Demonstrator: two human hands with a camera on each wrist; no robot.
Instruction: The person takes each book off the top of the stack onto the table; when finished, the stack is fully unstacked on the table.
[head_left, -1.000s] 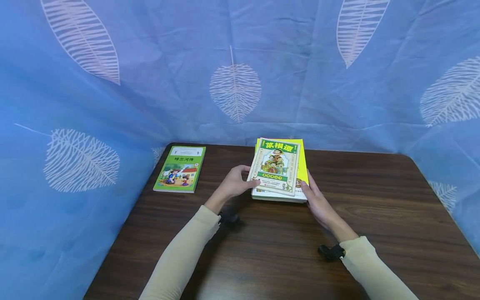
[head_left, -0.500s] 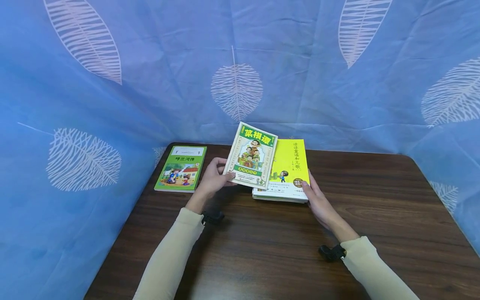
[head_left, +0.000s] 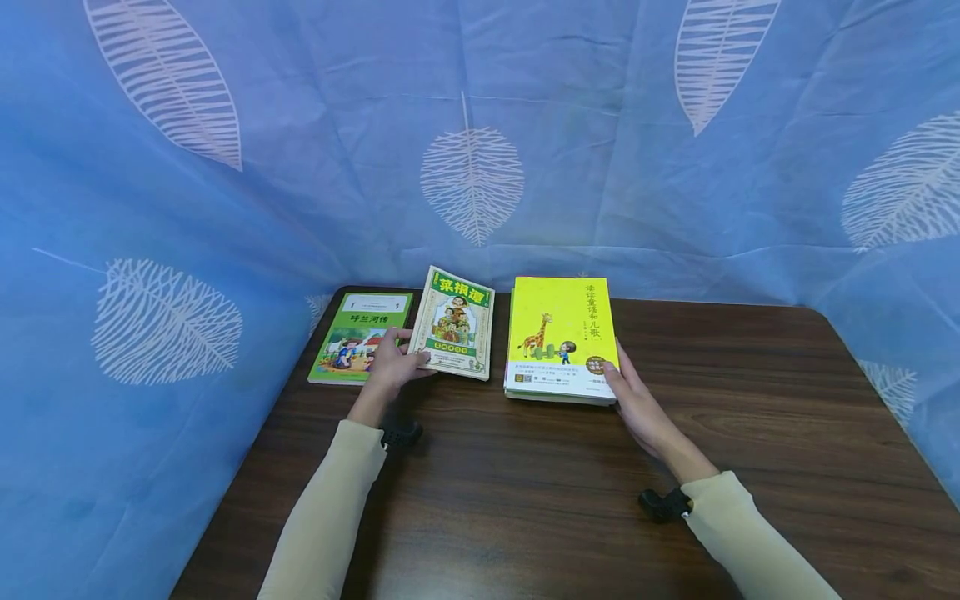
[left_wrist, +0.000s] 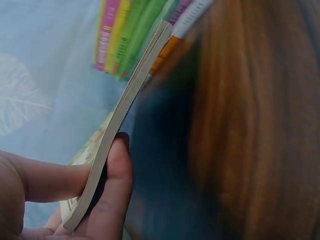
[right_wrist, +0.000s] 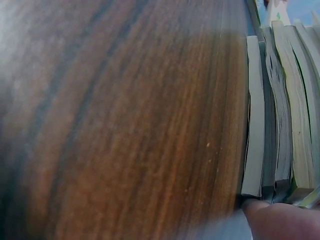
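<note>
My left hand [head_left: 393, 364] pinches a thin cream-and-green book [head_left: 453, 323] by its lower left corner, thumb on the cover, fingers beneath. In the left wrist view the book's page edge [left_wrist: 120, 115] slants upward between thumb and fingers, slightly bowed. A green book [head_left: 352, 329] lies flat at the table's far left, partly behind this hand. Right of centre is a stack of books [head_left: 551, 333], a yellow one with a giraffe on top. My right hand [head_left: 647, 408] holds the stack at its near right corner, thumb at the cover's edge; the fingers are partly hidden.
The dark wooden table [head_left: 480, 500] has its back edge against a blue leaf-patterned cloth [head_left: 345, 125]. Several coloured spines [left_wrist: 135, 40] of the stack show in the left wrist view. A black wrist strap [head_left: 663, 504] sits on the right forearm.
My left hand has lifted the cream-and-green book off the stack and carried it left, close to the green book. The yellow cover is now uncovered. My right hand has stayed at the stack.
</note>
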